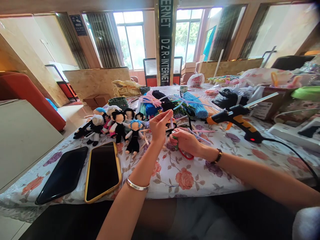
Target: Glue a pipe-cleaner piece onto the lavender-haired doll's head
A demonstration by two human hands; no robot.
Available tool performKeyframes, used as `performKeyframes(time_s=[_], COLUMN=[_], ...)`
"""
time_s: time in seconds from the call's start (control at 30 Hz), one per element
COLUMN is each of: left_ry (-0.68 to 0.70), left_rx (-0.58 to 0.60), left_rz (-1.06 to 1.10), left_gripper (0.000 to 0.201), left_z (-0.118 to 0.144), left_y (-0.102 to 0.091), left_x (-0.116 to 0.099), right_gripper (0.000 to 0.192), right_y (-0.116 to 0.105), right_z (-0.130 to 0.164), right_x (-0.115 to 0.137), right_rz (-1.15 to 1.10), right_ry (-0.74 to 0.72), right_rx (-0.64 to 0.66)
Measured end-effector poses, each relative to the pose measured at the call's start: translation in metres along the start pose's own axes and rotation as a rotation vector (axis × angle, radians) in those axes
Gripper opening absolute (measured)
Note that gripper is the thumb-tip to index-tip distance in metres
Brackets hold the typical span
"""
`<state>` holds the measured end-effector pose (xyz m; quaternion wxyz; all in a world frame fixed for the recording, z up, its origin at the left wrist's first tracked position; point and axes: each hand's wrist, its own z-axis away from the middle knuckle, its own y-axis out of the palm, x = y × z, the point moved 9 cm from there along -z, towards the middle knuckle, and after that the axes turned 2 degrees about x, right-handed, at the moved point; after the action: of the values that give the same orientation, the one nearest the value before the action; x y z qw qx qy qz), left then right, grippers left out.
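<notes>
My left hand [158,127] is raised over the table, thumb and fingers pinched on a short pale pipe cleaner [172,123] that points down. Just below and to the right, my right hand [185,141] is closed around a green lighter [176,146], its metal top close under the pipe cleaner's lower end. No flame can be made out. A red loop [186,155], perhaps a scissors handle, lies under my right hand, mostly hidden. Loose pale pipe cleaners [200,137] lie just beyond. Left of my hands sits a group of small dolls [119,128] made of fuzzy stems.
A black and orange glue gun [237,120] with a lit red light stands at right, its cord trailing to the table edge. Bundles of coloured pipe cleaners [195,105] are heaped behind. A black phone [62,175] and a yellow-cased phone [103,171] lie front left. A power strip [292,135] is far right.
</notes>
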<state>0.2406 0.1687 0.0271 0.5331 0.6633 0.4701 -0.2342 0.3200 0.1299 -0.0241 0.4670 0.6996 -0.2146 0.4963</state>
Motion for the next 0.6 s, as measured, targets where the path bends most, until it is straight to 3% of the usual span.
performKeyframes(time_s=[0.6], left_ry=[0.006], left_rx=[-0.007], left_rz=[-0.047], left_gripper=[0.021], left_z=[0.0], left_y=[-0.0009], left_x=[0.0022], right_gripper=[0.031], right_y=[-0.0039], right_z=[-0.0006], right_x=[0.0014], right_rz=[-0.058], right_ry=[-0.024], right_rx=[-0.053])
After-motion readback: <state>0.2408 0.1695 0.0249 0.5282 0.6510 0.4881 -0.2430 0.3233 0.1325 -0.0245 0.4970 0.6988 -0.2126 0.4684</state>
